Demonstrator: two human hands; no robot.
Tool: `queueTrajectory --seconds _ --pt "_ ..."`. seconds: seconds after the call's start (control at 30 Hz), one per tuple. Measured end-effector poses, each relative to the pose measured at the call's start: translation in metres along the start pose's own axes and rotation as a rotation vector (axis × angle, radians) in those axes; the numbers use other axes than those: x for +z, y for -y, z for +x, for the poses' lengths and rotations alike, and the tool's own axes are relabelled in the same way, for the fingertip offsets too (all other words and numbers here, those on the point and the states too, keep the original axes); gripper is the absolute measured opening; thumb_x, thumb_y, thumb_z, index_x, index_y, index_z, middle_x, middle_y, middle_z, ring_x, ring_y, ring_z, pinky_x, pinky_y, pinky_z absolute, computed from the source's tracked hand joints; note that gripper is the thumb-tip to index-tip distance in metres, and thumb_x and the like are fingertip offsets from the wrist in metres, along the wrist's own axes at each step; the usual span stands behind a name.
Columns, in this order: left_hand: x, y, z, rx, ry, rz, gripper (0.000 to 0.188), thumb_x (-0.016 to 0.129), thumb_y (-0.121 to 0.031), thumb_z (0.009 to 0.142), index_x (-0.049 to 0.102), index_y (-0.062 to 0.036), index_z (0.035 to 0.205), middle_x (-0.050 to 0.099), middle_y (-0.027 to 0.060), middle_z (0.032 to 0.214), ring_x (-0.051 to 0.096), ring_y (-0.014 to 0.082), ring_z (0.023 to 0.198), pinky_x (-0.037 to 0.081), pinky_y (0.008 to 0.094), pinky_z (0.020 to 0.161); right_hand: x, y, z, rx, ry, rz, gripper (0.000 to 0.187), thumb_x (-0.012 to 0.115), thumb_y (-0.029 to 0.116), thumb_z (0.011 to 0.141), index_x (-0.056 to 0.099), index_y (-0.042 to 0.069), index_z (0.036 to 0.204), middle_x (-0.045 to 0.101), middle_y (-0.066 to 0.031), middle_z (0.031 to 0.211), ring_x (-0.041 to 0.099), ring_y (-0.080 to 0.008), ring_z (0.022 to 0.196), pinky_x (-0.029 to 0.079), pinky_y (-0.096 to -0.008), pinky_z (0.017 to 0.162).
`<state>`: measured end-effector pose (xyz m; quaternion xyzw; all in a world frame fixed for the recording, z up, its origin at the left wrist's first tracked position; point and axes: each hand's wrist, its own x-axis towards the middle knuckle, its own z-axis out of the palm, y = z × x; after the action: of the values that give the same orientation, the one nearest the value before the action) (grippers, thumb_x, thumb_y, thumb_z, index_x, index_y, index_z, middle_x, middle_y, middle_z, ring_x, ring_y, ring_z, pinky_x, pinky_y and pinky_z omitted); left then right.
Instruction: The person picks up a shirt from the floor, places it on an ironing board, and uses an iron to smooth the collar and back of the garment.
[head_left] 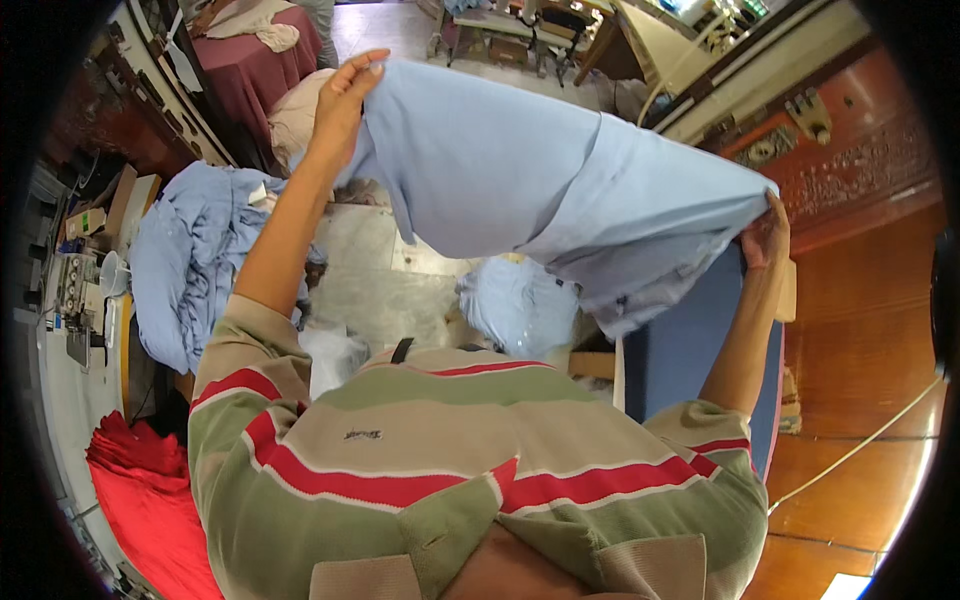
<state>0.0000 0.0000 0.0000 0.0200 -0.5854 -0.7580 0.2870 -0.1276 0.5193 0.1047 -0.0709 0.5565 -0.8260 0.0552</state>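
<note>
A small emblem (363, 435) marks the striped shirt (450, 390); left hand (345, 105) and right hand (768, 235) fingers pinch blue cloth (490, 160) by its edges above tiled floor (395, 300).

Got cloth (490, 160) btwn L hand (342, 105) & R hand (766, 238), w/ heap (190, 250) to L, bundle (520, 305) below, garment (262, 25) on tabletop (250, 80) ahead-L.

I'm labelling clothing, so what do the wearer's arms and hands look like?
The left hand and right hand are ungloved, forearms bare. The left sleeve and right sleeve are short, in beige and olive green with white-edged red bands.
</note>
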Motion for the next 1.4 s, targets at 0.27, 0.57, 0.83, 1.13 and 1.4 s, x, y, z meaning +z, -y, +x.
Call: queueTrajectory --seconds 0.27,0.57,0.83,1.13,1.4 --pt "-0.074 -0.023 0.155 0.159 -0.059 0.076 0.029 0.057 -0.01 0.083 0.057 -0.0087 0.111 0.052 -0.0065 0.072 0.047 0.0011 0.066 0.037 0.0155 0.059 0.106 -0.054 0.207 -0.095 -0.007 -0.587 0.023 0.059 0.01 0.081 0.051 0.006 0.103 0.057 -0.0018 0.088 0.054 -0.0107 0.077 0.044 -0.0254 0.065" --pt "-0.133 0.055 0.335 0.262 -0.17 0.45 0.029 0.053 -0.008 0.081 0.058 -0.0036 0.109 0.057 0.001 0.093 0.05 0.0082 0.083 0.039 0.0217 0.074 0.15 -0.182 0.405 -0.376 0.042 -0.24 0.025 0.055 0.012 0.086 0.055 0.002 0.109 0.058 -0.0061 0.104 0.052 -0.0163 0.095 0.041 -0.0285 0.085" --pt "-0.14 0.2 0.445 -0.17 -0.169 0.337 0.032 0.054 -0.007 0.08 0.057 -0.0035 0.112 0.059 -0.0001 0.094 0.051 0.0078 0.083 0.04 0.0202 0.076 0.113 -0.278 0.512 0.01 -0.118 -0.294 0.025 0.048 0.011 0.089 0.057 0.002 0.111 0.059 -0.0013 0.097 0.053 -0.0094 0.083 0.04 -0.0218 0.074" --pt "-0.14 0.254 0.613 -0.278 0.132 0.552 0.045 0.062 0.0 0.07 0.055 -0.0011 0.115 0.06 0.0024 0.097 0.054 0.0125 0.087 0.042 0.0238 0.079 0.123 -0.295 0.653 -0.039 -0.093 -0.768 0.033 0.051 0.005 0.084 0.054 0.0 0.116 0.058 0.001 0.09 0.048 -0.006 0.069 0.039 -0.0192 0.063" --pt "-0.134 0.318 0.769 0.038 0.265 1.036 0.029 0.06 -0.004 0.071 0.061 -0.0052 0.1 0.061 0.0117 0.091 0.058 0.0245 0.084 0.044 0.0295 0.073 0.16 -0.336 0.763 -0.134 -0.271 -1.277 0.02 0.056 0.002 0.077 0.063 0.0 0.096 0.066 -0.0117 0.085 0.061 -0.0147 0.079 0.046 -0.0266 0.071"
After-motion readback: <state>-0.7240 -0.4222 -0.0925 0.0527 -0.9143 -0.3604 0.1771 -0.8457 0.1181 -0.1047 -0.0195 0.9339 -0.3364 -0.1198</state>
